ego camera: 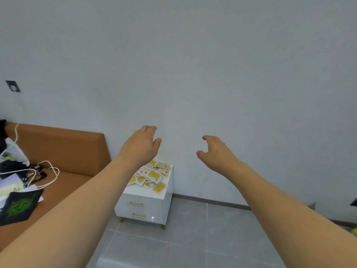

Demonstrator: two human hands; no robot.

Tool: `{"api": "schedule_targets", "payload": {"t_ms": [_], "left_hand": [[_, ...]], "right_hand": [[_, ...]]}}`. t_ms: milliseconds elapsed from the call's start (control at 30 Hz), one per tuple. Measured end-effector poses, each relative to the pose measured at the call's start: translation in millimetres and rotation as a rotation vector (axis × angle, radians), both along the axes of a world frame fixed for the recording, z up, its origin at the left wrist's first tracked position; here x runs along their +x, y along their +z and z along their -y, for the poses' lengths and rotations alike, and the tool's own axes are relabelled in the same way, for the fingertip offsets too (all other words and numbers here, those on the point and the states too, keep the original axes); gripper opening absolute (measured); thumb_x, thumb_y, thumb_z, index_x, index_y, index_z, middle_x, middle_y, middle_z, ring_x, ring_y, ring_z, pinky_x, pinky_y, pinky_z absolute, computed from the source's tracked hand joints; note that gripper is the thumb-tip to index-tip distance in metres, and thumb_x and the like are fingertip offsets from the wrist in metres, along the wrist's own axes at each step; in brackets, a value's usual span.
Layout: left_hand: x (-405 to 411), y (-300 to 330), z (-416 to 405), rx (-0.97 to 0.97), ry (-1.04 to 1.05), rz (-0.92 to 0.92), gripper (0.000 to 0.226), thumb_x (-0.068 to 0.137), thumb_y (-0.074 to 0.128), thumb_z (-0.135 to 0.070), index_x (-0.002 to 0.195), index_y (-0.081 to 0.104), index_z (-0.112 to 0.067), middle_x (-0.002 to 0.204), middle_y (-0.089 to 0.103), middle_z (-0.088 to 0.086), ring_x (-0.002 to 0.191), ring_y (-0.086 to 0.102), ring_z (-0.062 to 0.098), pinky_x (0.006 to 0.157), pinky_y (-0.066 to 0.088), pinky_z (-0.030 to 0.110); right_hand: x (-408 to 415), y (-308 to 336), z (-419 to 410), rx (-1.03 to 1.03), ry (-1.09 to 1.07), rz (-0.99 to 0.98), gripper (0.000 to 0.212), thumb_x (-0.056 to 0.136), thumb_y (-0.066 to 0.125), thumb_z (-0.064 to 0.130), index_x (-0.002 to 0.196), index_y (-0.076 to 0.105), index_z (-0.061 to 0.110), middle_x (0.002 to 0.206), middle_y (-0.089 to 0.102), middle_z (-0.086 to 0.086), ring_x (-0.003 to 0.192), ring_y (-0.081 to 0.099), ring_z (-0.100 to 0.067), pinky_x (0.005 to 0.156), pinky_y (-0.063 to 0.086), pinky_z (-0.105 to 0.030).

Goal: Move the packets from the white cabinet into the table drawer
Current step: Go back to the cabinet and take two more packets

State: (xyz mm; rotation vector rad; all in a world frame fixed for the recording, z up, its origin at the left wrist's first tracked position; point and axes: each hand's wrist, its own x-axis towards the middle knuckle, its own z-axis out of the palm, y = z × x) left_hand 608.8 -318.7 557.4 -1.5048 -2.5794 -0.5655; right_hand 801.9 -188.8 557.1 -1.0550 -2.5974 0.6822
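Packets: a loose heap of yellow-and-white packets [152,176] on top of the white cabinet [145,206], which sits far off against the wall, just right of the tan bed [63,163].
Left hand [140,146]: raised out in front, fingers loosely curled, nothing in it.
Right hand [214,153]: same deal, fingers hooked but slack, holding nothing.
Which way the packets lie: below and beyond both hands. In the picture the left hand sits almost straight over the heap, the right one is off to the right of it.
Nearer hand: I'd say the left, its wrist overlaps the heap's far-left corner in view. Both are well short of touching though, so a step closer looks needed.
Heap's long axis: runs roughly near-right to far-left across the cabinet top.
Table drawer: not in view, can't say which way it is.
Cabinet drawers: both closed, gold handles [135,204] showing.
Progress guess: pretty much the start, the heap looks full.
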Motion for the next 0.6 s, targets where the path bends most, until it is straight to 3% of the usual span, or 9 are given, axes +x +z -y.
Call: {"api": "schedule_targets", "payload": {"t_ms": [433, 600], "left_hand": [[-280, -43, -80, -0.049, 0.105, 0.206, 0.051, 0.102, 0.042, -0.036, 0.147, 0.036, -0.012, 0.153, 0.036, 0.006, 0.138, 0.037, 0.022, 0.11, 0.03, 0.035], [-379, -87, -132, -0.186, 0.051, 0.307, 0.052, 0.1, 0.046, -0.035, 0.146, 0.037, -0.012, 0.15, 0.039, 0.007, 0.136, 0.04, 0.023, 0.108, 0.032, 0.034]], "right_hand": [[-283, -66, -94, -0.162, 0.021, 0.03, 0.062, 0.096, 0.05, 0.027, 0.151, 0.025, 0.013, 0.157, 0.026, -0.003, 0.142, 0.029, -0.021, 0.113, 0.028, -0.035], [-356, -109, -125, -0.244, -0.048, 0.104, 0.063, 0.096, 0.05, 0.028, 0.151, 0.024, 0.015, 0.158, 0.025, -0.002, 0.143, 0.028, -0.02, 0.115, 0.028, -0.036]]}}
